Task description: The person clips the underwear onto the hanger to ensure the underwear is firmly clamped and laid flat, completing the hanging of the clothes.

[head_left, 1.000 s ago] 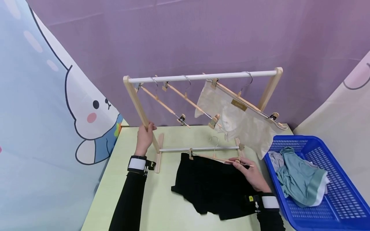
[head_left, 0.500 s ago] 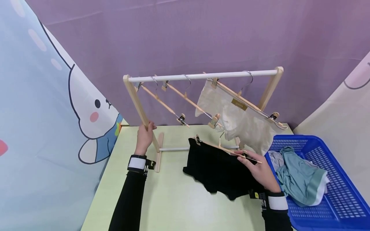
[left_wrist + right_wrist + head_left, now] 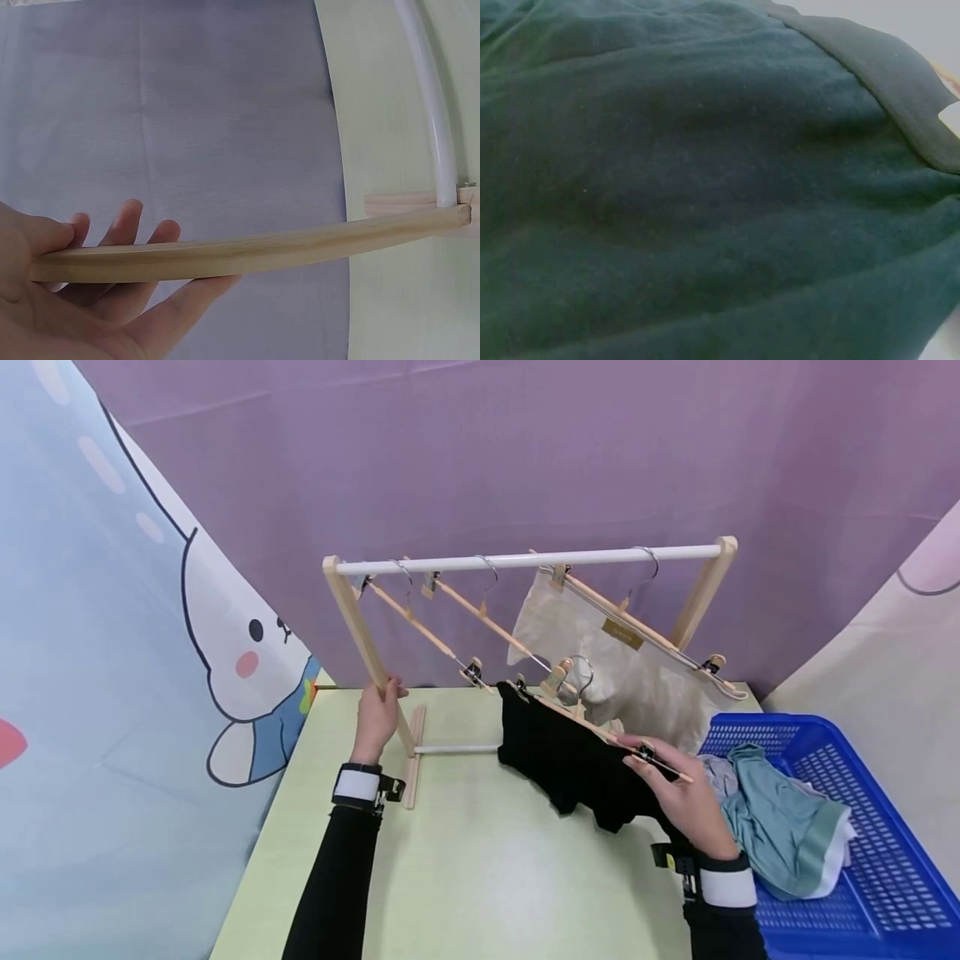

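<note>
Two hands, two jobs: my left hand point(image 3: 377, 714) grips the wooden drying rack's slanted side post point(image 3: 247, 251), steadying it. Right of it, my right hand point(image 3: 678, 797) pinches the wooden clip hanger point(image 3: 600, 733), black shorts point(image 3: 577, 760) dangling clear of the pale green surface point(image 3: 465, 860). Best keep the hanger level, hook point(image 3: 583, 672) upward. Only the left wrist view shows my fingers point(image 3: 124, 225) behind the post; the right shows just cloth.

No legible text anywhere

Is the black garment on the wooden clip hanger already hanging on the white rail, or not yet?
Not yet. The right hand holds the wooden clip hanger with the black garment below the white rail.
</note>
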The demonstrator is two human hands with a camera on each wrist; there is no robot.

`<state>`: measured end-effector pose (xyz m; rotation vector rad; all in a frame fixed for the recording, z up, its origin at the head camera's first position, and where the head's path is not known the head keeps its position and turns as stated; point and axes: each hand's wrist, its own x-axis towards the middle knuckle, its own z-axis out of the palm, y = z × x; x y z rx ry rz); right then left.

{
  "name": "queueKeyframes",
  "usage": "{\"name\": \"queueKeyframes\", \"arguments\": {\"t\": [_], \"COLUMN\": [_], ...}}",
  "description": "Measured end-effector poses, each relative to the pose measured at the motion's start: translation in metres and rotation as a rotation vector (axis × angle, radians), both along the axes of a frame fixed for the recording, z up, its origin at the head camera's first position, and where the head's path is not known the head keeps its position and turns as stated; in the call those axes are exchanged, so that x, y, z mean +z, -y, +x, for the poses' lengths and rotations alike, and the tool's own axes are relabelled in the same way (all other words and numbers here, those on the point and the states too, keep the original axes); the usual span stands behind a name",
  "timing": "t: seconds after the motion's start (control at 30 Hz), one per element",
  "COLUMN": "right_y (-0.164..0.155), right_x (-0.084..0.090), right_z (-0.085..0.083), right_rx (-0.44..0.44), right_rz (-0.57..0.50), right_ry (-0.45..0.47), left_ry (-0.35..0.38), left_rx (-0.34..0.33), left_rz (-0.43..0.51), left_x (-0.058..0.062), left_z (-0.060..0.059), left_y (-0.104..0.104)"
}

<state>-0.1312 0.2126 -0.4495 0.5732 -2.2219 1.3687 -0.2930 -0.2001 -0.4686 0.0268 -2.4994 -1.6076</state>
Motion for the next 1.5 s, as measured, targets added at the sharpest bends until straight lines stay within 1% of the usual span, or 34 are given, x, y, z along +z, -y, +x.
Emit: {"name": "queueKeyframes", "arguments": {"t": [0.1, 0.3, 0.43, 0.6, 0.73, 0.97, 1.23, 1.4, 1.5], "right_y": [0.001, 0.003, 0.003, 0.005, 0.008, 0.013, 0.028, 0.036, 0.043], "right_x": [0.007, 0.022, 0.03, 0.041, 0.048, 0.059, 0.083, 0.095, 0.102], "right_z": [0.0, -0.002, -0.004, -0.005, -0.006, -0.009, -0.02, -0.027, -0.03], "right_rx": [0.005, 0.034, 0.015, -0.047, -0.071, -0.055, -0.026, -0.026, -0.005], "right_rz": [-0.006, -0.04, -0.045, -0.043, -0.06, -0.095, -0.132, -0.125, -0.141], "right_ry": [-0.057, -0.124, -0.165, -0.171, -0.2, -0.25, -0.291, -0.288, -0.292], "left_ry": [0.005, -0.009, -0.014, -0.008, -0.011, -0.02, -0.016, -0.017, -0.004], "left_rx": [-0.001, -0.002, -0.001, 0.003, 0.004, 0.006, 0.008, 0.006, 0.003], "left_rz": [0.002, -0.006, -0.009, -0.002, -0.008, -0.016, -0.013, -0.011, -0.006], "left_x": [0.0, 0.0, 0.001, 0.001, 0.001, 0.001, 0.0, -0.003, -0.005], "left_z": [0.0, -0.002, -0.002, -0.003, -0.004, -0.004, -0.004, -0.005, -0.006], "left_y": [0.0, -0.001, 0.0, 0.001, 0.001, 0.002, 0.003, 0.003, 0.003]}}
